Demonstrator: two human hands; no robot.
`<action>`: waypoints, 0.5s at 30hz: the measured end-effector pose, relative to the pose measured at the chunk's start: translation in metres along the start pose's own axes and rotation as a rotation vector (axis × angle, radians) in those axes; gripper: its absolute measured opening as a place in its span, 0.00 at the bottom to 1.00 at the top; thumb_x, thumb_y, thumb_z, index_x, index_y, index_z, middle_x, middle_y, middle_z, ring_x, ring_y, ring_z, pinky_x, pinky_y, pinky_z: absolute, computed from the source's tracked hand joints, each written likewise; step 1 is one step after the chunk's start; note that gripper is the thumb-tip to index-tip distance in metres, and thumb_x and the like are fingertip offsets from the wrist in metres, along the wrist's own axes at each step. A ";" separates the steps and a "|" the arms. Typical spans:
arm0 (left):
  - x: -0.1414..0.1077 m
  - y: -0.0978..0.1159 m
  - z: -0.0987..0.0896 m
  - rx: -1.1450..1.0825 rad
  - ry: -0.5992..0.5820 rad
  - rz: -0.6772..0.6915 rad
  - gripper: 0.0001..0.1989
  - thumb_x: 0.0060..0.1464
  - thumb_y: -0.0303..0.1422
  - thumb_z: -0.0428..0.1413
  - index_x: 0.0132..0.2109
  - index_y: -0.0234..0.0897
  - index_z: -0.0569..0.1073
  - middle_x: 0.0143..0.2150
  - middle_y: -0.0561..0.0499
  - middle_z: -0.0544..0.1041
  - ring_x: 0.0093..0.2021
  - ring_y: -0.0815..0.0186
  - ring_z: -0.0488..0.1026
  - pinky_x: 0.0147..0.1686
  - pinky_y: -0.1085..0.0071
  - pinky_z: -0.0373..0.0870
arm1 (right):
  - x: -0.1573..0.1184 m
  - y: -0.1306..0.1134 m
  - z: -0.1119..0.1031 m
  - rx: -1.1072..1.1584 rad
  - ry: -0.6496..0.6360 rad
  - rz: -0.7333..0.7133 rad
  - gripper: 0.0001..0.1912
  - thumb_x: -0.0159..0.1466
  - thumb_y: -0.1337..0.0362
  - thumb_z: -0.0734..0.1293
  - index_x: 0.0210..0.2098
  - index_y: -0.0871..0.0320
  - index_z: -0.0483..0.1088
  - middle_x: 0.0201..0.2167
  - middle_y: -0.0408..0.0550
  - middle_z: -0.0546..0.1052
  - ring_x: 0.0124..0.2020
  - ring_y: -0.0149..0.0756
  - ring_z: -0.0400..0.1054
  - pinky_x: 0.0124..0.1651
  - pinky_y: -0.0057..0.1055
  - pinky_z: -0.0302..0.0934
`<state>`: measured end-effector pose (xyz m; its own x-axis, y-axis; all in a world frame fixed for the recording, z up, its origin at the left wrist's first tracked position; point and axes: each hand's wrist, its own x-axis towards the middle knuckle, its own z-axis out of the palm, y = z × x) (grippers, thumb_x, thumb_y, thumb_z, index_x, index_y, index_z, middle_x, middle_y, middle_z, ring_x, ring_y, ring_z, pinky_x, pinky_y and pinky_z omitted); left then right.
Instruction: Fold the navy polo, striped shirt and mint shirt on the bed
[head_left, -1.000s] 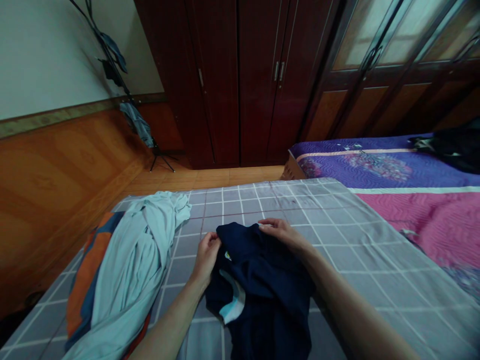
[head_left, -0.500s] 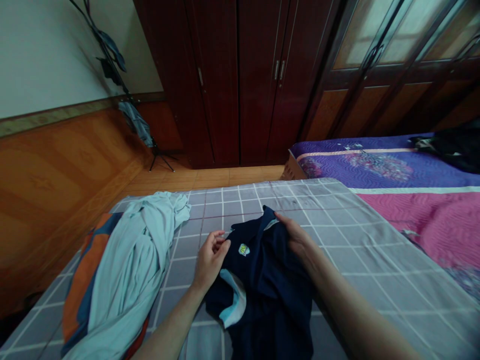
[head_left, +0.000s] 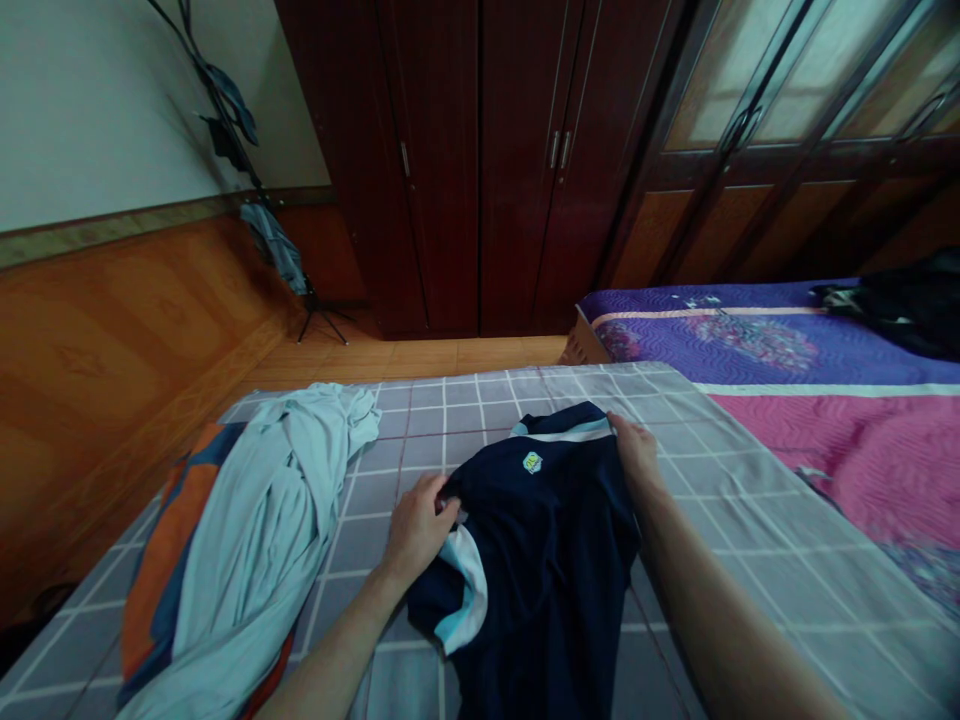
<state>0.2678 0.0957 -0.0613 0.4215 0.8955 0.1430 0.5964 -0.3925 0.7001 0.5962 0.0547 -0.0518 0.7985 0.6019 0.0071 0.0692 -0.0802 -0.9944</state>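
A navy shirt with a small yellow-and-white badge lies on the grey checked bedsheet. Its collar end, edged with a light stripe, points away from me, and a light blue and white band shows on its left part. My left hand pinches the shirt's left edge near the shoulder. At the upper right corner by the collar, my right hand grips the fabric, its fingertips partly hidden.
To the left lie a pale mint garment and an orange and blue one. A purple and pink bed with dark clothing stands at right. Behind are a dark red wardrobe and a clothes stand.
The shirt's collar end has been spread wider and flatter, and its badge has shifted right. My right hand has moved right with the fabric; my left hand has moved slightly down.
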 end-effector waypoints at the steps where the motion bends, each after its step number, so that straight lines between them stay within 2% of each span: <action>1: 0.000 0.003 -0.003 -0.063 -0.021 -0.001 0.08 0.51 0.29 0.52 0.38 0.36 0.73 0.37 0.48 0.74 0.35 0.61 0.71 0.40 0.64 0.66 | 0.000 0.001 -0.001 -0.029 0.006 -0.015 0.15 0.53 0.51 0.64 0.21 0.56 0.70 0.13 0.42 0.69 0.21 0.39 0.68 0.25 0.32 0.61; 3: -0.002 0.010 -0.007 -0.289 -0.068 0.019 0.07 0.53 0.31 0.50 0.35 0.37 0.72 0.38 0.48 0.73 0.38 0.62 0.71 0.42 0.67 0.66 | 0.000 0.004 0.000 -0.070 -0.003 -0.046 0.18 0.54 0.48 0.63 0.24 0.57 0.71 0.15 0.43 0.70 0.23 0.39 0.68 0.26 0.31 0.61; 5: -0.005 0.015 -0.010 -0.560 -0.129 0.005 0.08 0.55 0.34 0.50 0.38 0.37 0.71 0.42 0.49 0.73 0.43 0.62 0.71 0.44 0.69 0.65 | 0.001 0.006 0.001 -0.120 -0.026 -0.096 0.21 0.54 0.47 0.63 0.30 0.59 0.72 0.20 0.44 0.73 0.27 0.39 0.69 0.30 0.32 0.62; 7: -0.008 0.018 -0.010 -0.733 -0.160 -0.068 0.09 0.57 0.37 0.50 0.40 0.38 0.69 0.40 0.51 0.74 0.40 0.64 0.71 0.42 0.71 0.66 | 0.000 0.008 0.005 -0.179 -0.064 -0.155 0.24 0.52 0.47 0.64 0.38 0.60 0.73 0.25 0.47 0.75 0.31 0.41 0.70 0.34 0.34 0.63; 9: -0.010 0.019 -0.010 -0.792 -0.122 -0.128 0.10 0.57 0.40 0.51 0.39 0.38 0.67 0.32 0.54 0.73 0.33 0.67 0.70 0.36 0.74 0.65 | -0.002 0.007 0.009 -0.251 -0.101 -0.222 0.27 0.49 0.49 0.67 0.43 0.60 0.71 0.30 0.49 0.76 0.35 0.43 0.71 0.39 0.38 0.64; 12: -0.010 0.021 -0.012 -0.816 -0.075 -0.115 0.12 0.56 0.42 0.53 0.38 0.38 0.64 0.24 0.57 0.70 0.27 0.70 0.66 0.30 0.76 0.62 | -0.014 -0.004 0.017 -0.359 -0.121 -0.360 0.27 0.46 0.55 0.68 0.46 0.57 0.71 0.43 0.53 0.74 0.47 0.49 0.67 0.50 0.47 0.59; 14: -0.009 0.024 -0.013 -0.817 -0.096 -0.091 0.12 0.56 0.42 0.53 0.38 0.38 0.63 0.22 0.58 0.69 0.24 0.71 0.65 0.27 0.77 0.61 | -0.031 -0.018 0.025 -0.411 -0.134 -0.458 0.25 0.48 0.59 0.68 0.46 0.56 0.70 0.50 0.55 0.69 0.54 0.51 0.60 0.55 0.48 0.54; 15: -0.009 0.026 -0.013 -0.811 -0.106 -0.090 0.13 0.55 0.42 0.54 0.38 0.38 0.63 0.21 0.59 0.68 0.22 0.72 0.64 0.26 0.77 0.61 | -0.042 -0.026 0.030 -0.430 -0.154 -0.498 0.23 0.50 0.60 0.67 0.45 0.56 0.70 0.51 0.55 0.69 0.55 0.50 0.59 0.56 0.47 0.54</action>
<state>0.2706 0.0806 -0.0357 0.4821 0.8758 0.0239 -0.0311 -0.0102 0.9995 0.5426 0.0550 -0.0298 0.5174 0.7528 0.4070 0.6643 -0.0536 -0.7455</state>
